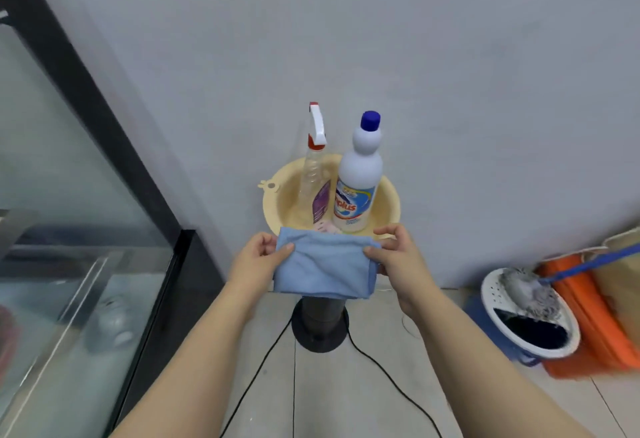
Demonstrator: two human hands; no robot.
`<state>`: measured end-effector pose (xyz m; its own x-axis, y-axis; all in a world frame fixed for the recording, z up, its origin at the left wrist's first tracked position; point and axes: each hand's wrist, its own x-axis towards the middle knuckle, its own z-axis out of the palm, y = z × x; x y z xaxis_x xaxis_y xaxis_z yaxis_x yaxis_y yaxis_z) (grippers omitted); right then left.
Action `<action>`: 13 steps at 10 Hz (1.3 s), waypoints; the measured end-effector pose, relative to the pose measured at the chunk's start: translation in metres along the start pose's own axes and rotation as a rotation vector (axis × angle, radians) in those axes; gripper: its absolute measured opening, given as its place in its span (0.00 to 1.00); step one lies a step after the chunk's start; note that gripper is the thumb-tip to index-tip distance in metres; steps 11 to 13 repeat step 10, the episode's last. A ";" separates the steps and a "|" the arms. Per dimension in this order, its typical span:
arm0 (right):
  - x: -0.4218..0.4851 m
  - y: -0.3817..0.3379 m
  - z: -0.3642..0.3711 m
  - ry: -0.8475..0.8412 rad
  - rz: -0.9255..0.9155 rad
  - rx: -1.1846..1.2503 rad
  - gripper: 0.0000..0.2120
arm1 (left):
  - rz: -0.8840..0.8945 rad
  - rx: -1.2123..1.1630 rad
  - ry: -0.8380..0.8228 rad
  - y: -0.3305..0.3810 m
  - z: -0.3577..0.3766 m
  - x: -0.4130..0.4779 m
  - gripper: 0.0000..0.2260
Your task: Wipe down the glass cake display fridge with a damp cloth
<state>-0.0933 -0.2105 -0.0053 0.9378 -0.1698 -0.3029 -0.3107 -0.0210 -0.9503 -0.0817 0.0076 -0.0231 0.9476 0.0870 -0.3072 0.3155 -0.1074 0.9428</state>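
A folded light blue cloth [323,266] hangs between both hands in front of me. My left hand [258,257] pinches its left top corner and my right hand [398,257] pinches its right top corner. The glass cake display fridge [69,216] with a black frame fills the left side. Just beyond the cloth a cream plastic basin [277,202] holds a clear spray bottle [315,174] with a white and red trigger and a white bleach bottle [358,188] with a blue cap.
The basin rests on a dark round pedestal stand [320,323], with a black cable [388,378] trailing over the tiled floor. At the right, a mop head lies in a white and blue mop bucket [530,316], beside orange [585,313] and beige containers. A grey wall is behind.
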 end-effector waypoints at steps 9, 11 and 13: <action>0.044 0.030 -0.007 -0.019 -0.464 -1.327 0.16 | 0.751 1.164 -0.004 -0.018 0.031 0.048 0.14; 0.037 0.026 -0.011 -0.114 -0.366 -1.300 0.21 | 0.630 1.203 -0.110 -0.010 0.027 0.042 0.18; 0.037 0.026 -0.011 -0.114 -0.366 -1.300 0.21 | 0.630 1.203 -0.110 -0.010 0.027 0.042 0.18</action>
